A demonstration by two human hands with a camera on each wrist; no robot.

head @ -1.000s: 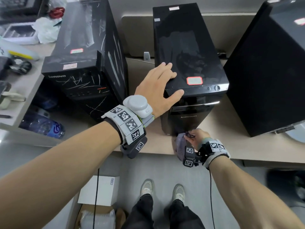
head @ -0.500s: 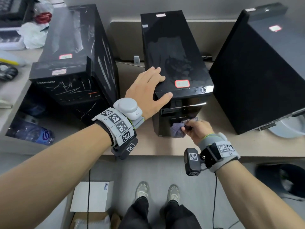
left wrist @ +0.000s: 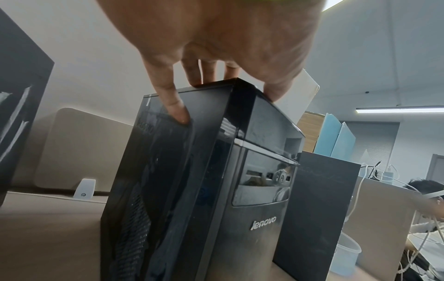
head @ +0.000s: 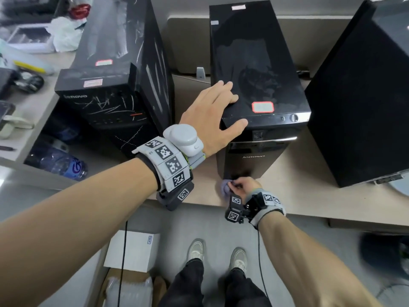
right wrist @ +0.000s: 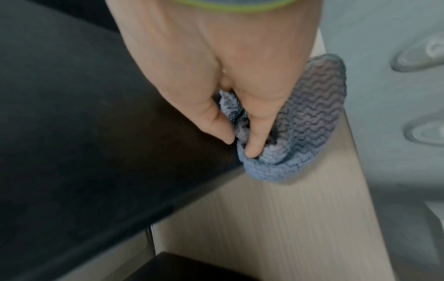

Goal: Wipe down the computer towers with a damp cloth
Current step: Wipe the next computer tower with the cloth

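Bluish waffle-weave cloth (right wrist: 300,121) is bunched up in the right hand (head: 244,187), fingers pinched round it, pressed at the bottom front corner of the middle tower (head: 254,63), near the desk's (head: 298,196) front edge. Left hand (head: 212,116) lies flat and relaxed over its top front corner, steadying it. Top looks streaky-damp, so probably wiped. Guessing the scratched left tower (head: 115,52) and the right tower (head: 363,96) are still to do.

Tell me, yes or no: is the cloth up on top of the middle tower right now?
No, the right hand grips the cloth at the bottom front of the middle tower, down by the desk.
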